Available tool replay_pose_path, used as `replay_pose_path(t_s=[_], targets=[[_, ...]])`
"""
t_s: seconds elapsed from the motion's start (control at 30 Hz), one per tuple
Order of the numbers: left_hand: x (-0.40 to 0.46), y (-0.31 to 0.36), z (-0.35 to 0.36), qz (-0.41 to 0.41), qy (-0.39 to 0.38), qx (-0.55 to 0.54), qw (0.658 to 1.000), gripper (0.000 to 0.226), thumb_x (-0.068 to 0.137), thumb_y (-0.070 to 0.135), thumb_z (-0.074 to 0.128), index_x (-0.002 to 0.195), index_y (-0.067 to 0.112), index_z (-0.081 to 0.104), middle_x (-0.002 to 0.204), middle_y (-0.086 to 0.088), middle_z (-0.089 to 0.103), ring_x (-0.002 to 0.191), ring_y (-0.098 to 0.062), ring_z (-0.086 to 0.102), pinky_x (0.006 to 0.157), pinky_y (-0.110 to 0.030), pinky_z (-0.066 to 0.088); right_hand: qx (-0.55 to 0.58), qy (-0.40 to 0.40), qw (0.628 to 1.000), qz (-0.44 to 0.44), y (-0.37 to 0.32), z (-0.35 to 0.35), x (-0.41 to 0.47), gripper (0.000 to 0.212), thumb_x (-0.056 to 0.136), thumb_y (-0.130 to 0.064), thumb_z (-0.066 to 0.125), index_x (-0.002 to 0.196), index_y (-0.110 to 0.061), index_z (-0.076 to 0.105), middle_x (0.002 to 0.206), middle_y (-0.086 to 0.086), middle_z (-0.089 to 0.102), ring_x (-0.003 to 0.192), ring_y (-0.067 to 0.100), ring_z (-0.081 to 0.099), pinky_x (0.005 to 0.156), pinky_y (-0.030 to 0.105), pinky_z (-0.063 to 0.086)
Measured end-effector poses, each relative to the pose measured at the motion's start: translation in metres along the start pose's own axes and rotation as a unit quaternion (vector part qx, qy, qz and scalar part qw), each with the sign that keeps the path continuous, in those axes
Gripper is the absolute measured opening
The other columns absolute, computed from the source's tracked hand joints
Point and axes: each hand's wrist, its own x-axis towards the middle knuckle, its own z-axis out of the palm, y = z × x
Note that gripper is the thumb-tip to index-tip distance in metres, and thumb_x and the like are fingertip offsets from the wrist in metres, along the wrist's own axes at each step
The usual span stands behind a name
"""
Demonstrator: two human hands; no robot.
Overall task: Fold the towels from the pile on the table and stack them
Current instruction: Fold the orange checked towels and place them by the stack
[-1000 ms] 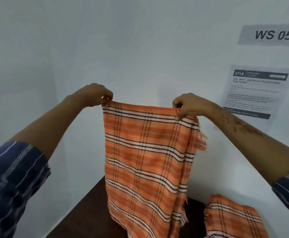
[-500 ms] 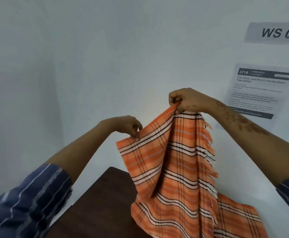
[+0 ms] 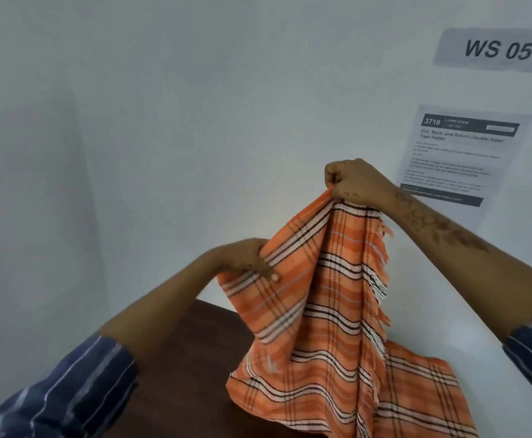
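An orange plaid towel (image 3: 331,298) with a fringed edge hangs in the air in front of me. My right hand (image 3: 354,181) grips its top corner in a fist, up high. Lower and to the left, my left hand (image 3: 249,257) pinches the towel's left edge, with the thumb on the front of the cloth. The towel's lower part drapes down toward the dark brown table (image 3: 189,368). Behind it, at the lower right, another orange plaid towel (image 3: 429,384) lies on the table, partly hidden.
A white wall stands close behind the table. A "WS 05" label (image 3: 497,50) and a printed instruction sheet (image 3: 457,156) hang on it at the right.
A second ago both hands held the towel stretched flat at the same height. My left hand has since dropped down and right along the edge, and the towel now hangs bunched from my right hand.
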Motion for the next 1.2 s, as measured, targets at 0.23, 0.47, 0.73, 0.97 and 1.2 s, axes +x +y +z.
replay_pose_path(t_s=[0.23, 0.47, 0.73, 0.97, 1.2], targets=[[-0.004, 0.037, -0.106, -0.015, 0.179, 0.346, 0.921, 0.026, 0.074, 0.022, 0.077, 0.095, 0.012, 0.065, 0.084, 0.000, 0.060, 0.084, -0.017, 0.052, 0.071, -0.024, 0.034, 0.061, -0.015, 0.997, -0.050, 0.017, 0.024, -0.011, 0.042, 0.072, 0.015, 0.042, 0.093, -0.020, 0.050, 0.092, 0.009, 0.065, 0.072, 0.033, 0.060, 0.059, 0.039, 0.046], [-0.001, 0.064, -0.146, 0.020, 0.199, 0.337, 0.920, 0.015, 0.077, 0.018, 0.073, 0.090, 0.012, 0.068, 0.089, -0.003, 0.066, 0.088, -0.018, 0.056, 0.071, -0.028, 0.042, 0.054, -0.127, 0.968, -0.211, -0.020, 0.008, -0.019, 0.071, 0.077, -0.014, 0.035, 0.143, -0.040, 0.025, 0.091, 0.002, 0.044, 0.083, 0.011, 0.046, 0.078, 0.017, 0.037], [0.004, 0.074, -0.145, 0.056, 0.189, 0.361, 0.911, 0.011, 0.085, 0.016, 0.062, 0.093, 0.010, 0.068, 0.093, -0.005, 0.065, 0.088, -0.016, 0.053, 0.076, -0.027, 0.038, 0.053, -0.175, 0.964, -0.194, -0.021, 0.008, -0.017, 0.066, 0.087, -0.012, 0.063, 0.134, -0.051, 0.038, 0.103, -0.004, 0.055, 0.100, 0.004, 0.052, 0.094, 0.024, 0.039], [0.007, 0.069, -0.140, 0.068, 0.209, 0.419, 0.881, 0.013, 0.092, 0.025, 0.055, 0.089, 0.015, 0.063, 0.086, 0.001, 0.064, 0.085, -0.017, 0.055, 0.076, -0.030, 0.042, -0.042, -0.293, 0.948, -0.119, -0.042, -0.003, -0.006, 0.067, 0.083, -0.004, 0.063, 0.141, -0.031, 0.042, 0.122, -0.022, 0.046, 0.118, 0.004, 0.044, 0.096, 0.010, 0.031], [0.027, 0.088, -0.118, 0.047, 0.306, 0.390, 0.867, 0.038, 0.083, 0.046, 0.064, 0.108, 0.017, 0.061, 0.104, -0.004, 0.063, 0.101, -0.023, 0.055, 0.075, -0.030, 0.041, 0.266, -0.145, 0.944, 0.135, -0.050, 0.003, 0.034, 0.023, 0.085, 0.008, 0.051, 0.065, -0.004, 0.053, 0.049, 0.001, 0.052, 0.037, 0.006, 0.047, 0.038, 0.015, 0.038]])
